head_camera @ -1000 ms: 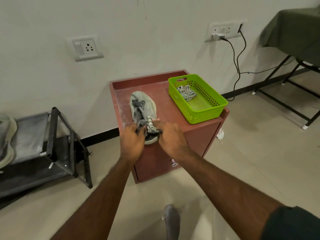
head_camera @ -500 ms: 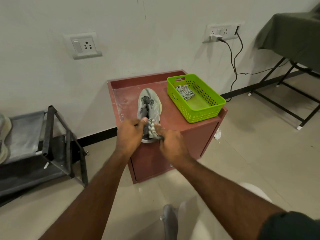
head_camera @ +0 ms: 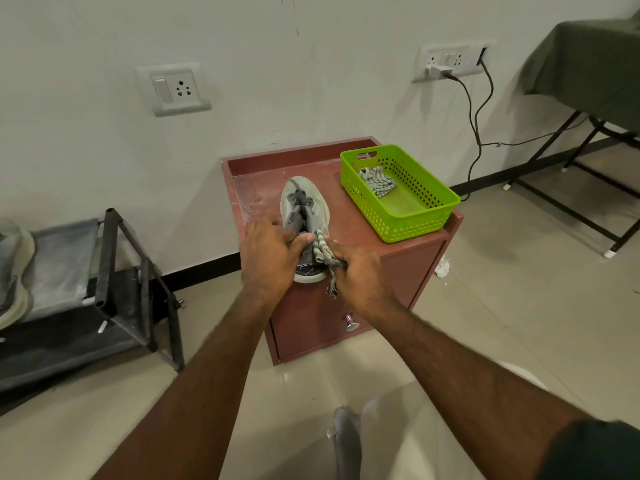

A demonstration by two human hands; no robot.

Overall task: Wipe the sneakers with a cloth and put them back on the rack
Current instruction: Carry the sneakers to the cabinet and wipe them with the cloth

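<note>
Shifted slightly toward the heel since a second ago, right hand (head_camera: pixel 358 273) fingers gripping striped cloth (head_camera: pixel 322 249), left hand (head_camera: pixel 268 254) clasping grey sneaker (head_camera: pixel 304 216) on red counter (head_camera: pixel 363 216); wiping apparently underway, return to rack (head_camera: pixel 114 271) pending.

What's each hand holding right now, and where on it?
Left hand grips the grey-green sneaker around its heel end. Right hand grips the striped grey-and-white cloth by its bunched lower part.
</note>
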